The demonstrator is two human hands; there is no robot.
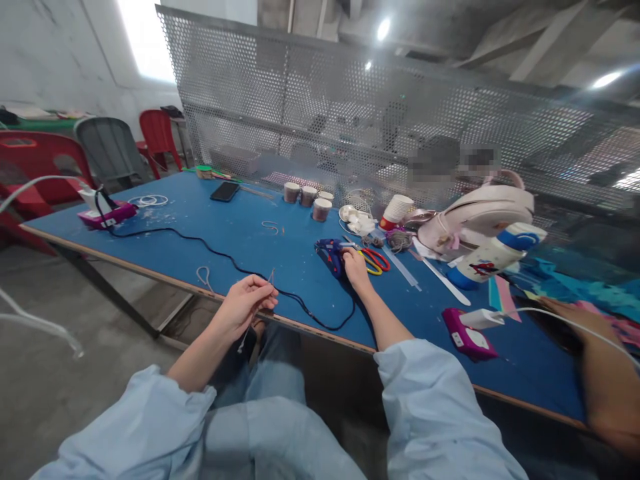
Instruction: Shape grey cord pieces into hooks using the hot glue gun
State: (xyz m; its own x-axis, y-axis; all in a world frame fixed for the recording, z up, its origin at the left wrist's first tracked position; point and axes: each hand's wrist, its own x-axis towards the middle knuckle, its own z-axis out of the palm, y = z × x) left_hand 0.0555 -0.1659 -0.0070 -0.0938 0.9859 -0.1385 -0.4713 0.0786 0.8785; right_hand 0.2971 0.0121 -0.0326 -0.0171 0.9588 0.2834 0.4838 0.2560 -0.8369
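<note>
My left hand [247, 300] hovers over the near edge of the blue table [240, 230], fingers pinched on a thin pale string [271, 277] that hangs down from it. My right hand [354, 265] reaches forward and rests on a blue glue gun [331, 253] lying on the table, fingers curled at its handle. Its black cord [220, 255] runs left across the table to a purple power strip [106, 215]. Red and yellow scissors [375, 260] lie just right of the gun.
Paper cups [309, 197], a phone [225, 191], a pink bag [475, 217] and a white bottle [493, 257] stand further back before a perforated metal screen. Another purple power strip [467, 332] lies right. Another person's arm [607, 373] rests at the right edge. Plastic chairs stand left.
</note>
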